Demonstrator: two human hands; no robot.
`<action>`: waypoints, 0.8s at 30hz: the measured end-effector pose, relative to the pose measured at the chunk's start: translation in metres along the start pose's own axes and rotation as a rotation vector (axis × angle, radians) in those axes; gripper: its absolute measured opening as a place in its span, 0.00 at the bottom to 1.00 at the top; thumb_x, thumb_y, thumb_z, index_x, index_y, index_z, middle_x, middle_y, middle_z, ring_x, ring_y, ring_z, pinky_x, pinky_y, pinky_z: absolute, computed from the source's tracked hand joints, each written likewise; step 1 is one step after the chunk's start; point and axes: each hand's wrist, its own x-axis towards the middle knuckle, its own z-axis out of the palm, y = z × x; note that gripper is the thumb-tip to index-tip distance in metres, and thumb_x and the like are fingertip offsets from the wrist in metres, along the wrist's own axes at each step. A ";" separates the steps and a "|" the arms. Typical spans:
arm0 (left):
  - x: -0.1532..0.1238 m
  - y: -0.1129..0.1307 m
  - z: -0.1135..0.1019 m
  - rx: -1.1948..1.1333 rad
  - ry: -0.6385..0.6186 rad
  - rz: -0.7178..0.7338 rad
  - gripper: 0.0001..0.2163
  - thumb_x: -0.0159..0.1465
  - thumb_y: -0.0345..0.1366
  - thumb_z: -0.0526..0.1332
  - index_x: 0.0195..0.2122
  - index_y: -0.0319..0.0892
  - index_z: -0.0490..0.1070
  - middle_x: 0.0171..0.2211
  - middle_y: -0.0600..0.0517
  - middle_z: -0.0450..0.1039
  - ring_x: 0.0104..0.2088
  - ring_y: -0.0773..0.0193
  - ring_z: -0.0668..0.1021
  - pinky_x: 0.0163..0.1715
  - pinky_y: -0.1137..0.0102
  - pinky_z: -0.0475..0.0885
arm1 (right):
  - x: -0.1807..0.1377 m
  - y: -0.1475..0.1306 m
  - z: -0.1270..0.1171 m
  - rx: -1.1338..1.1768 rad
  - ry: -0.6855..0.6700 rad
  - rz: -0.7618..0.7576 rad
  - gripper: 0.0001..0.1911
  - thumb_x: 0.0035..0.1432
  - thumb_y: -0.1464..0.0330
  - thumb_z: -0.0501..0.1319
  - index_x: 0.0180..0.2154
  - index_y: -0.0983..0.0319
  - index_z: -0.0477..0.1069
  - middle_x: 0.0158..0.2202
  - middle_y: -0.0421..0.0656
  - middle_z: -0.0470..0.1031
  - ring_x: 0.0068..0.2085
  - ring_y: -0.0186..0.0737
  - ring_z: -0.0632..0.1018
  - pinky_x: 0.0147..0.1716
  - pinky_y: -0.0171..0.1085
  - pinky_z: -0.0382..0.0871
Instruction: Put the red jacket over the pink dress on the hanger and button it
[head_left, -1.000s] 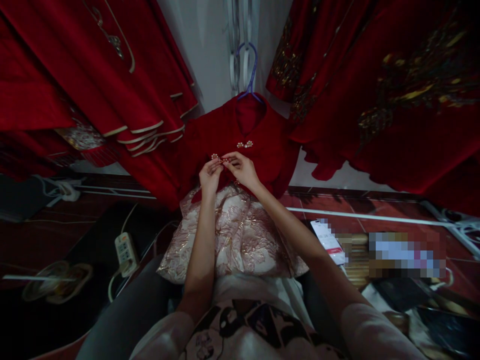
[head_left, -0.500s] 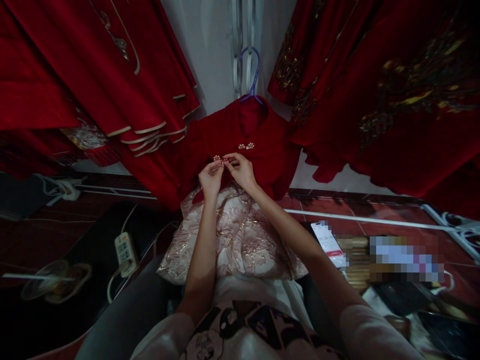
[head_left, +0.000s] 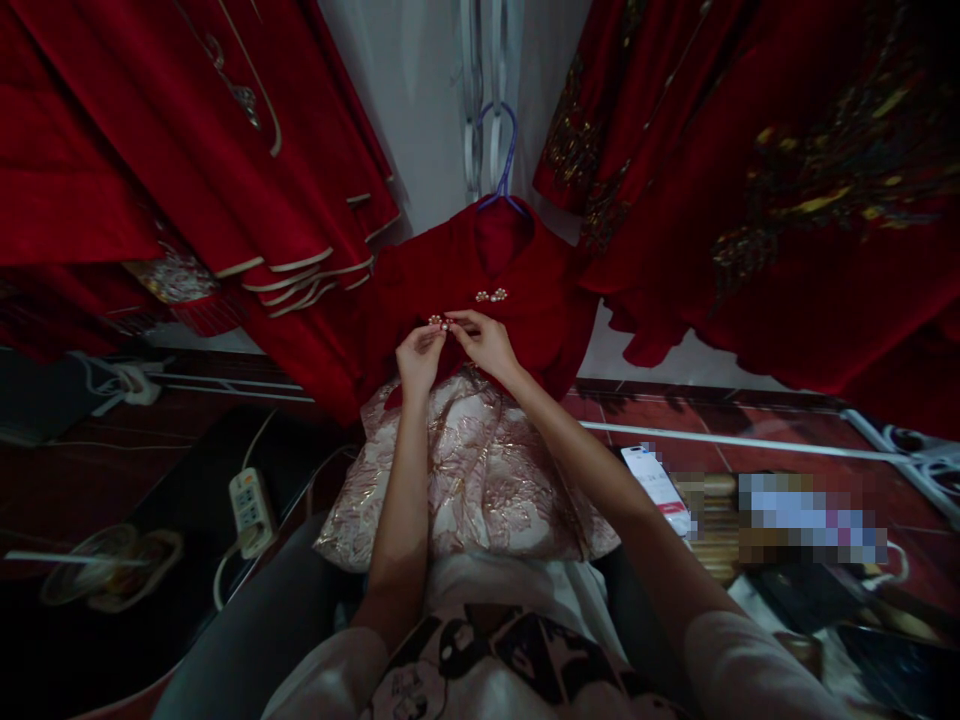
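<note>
A small red jacket (head_left: 525, 310) hangs on a blue hanger (head_left: 501, 160) in front of me, over a pale gold-patterned skirt (head_left: 472, 480). My left hand (head_left: 418, 358) and my right hand (head_left: 486, 342) meet at its front. Both pinch a pearl clasp (head_left: 438, 321) between their fingertips. A second pearl clasp (head_left: 490, 295) sits fastened just above, near the collar.
Red embroidered garments hang at the left (head_left: 187, 170) and the right (head_left: 750, 180). A white power strip (head_left: 249, 498) with its cord lies on the dark floor at the left. A phone (head_left: 657, 488) lies at the right beside dark clutter. A metal rail (head_left: 720, 438) runs along the floor.
The view has shifted slightly, so the jacket and hands sit a little lower. Both hands stay pinched on the same pearl clasp, with only small finger movement.
</note>
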 end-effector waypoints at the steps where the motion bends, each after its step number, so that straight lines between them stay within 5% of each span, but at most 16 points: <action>1: -0.001 0.001 -0.002 0.011 -0.015 0.005 0.10 0.54 0.36 0.65 0.37 0.39 0.75 0.38 0.48 0.79 0.37 0.65 0.79 0.47 0.65 0.73 | -0.004 0.000 -0.004 0.035 -0.036 0.011 0.16 0.61 0.68 0.57 0.50 0.58 0.70 0.44 0.43 0.77 0.42 0.35 0.79 0.41 0.35 0.75; 6: -0.007 -0.008 -0.028 0.186 -0.087 -0.003 0.08 0.56 0.32 0.60 0.38 0.40 0.73 0.41 0.46 0.76 0.42 0.64 0.77 0.51 0.64 0.69 | -0.044 0.009 -0.034 0.076 -0.086 0.061 0.15 0.61 0.67 0.58 0.50 0.60 0.69 0.48 0.45 0.77 0.48 0.36 0.78 0.46 0.38 0.74; 10: -0.013 -0.022 -0.054 0.283 -0.272 -0.135 0.17 0.51 0.32 0.65 0.43 0.39 0.70 0.42 0.45 0.74 0.41 0.62 0.76 0.49 0.61 0.70 | -0.068 0.021 -0.058 -0.052 -0.109 0.151 0.08 0.60 0.69 0.58 0.40 0.63 0.74 0.41 0.46 0.79 0.39 0.35 0.79 0.42 0.39 0.74; 13: -0.016 -0.027 -0.065 0.379 -0.382 -0.161 0.21 0.47 0.35 0.69 0.43 0.41 0.70 0.38 0.48 0.74 0.37 0.61 0.76 0.44 0.62 0.71 | -0.072 0.024 -0.061 -0.118 -0.131 0.165 0.10 0.58 0.66 0.61 0.41 0.63 0.74 0.40 0.46 0.79 0.35 0.34 0.79 0.39 0.38 0.74; 19: -0.018 -0.017 -0.065 0.639 -0.252 -0.019 0.09 0.49 0.34 0.66 0.32 0.44 0.71 0.26 0.52 0.73 0.26 0.63 0.75 0.35 0.67 0.71 | -0.074 0.033 -0.041 -0.107 -0.105 0.145 0.15 0.53 0.61 0.65 0.40 0.62 0.73 0.33 0.43 0.77 0.33 0.33 0.76 0.35 0.34 0.72; 24: -0.025 0.022 -0.054 0.767 -0.215 0.079 0.05 0.49 0.37 0.66 0.24 0.44 0.71 0.23 0.51 0.74 0.25 0.61 0.76 0.32 0.68 0.69 | -0.078 0.039 -0.031 -0.124 -0.090 0.098 0.17 0.49 0.62 0.68 0.40 0.62 0.70 0.34 0.41 0.75 0.32 0.32 0.75 0.33 0.32 0.70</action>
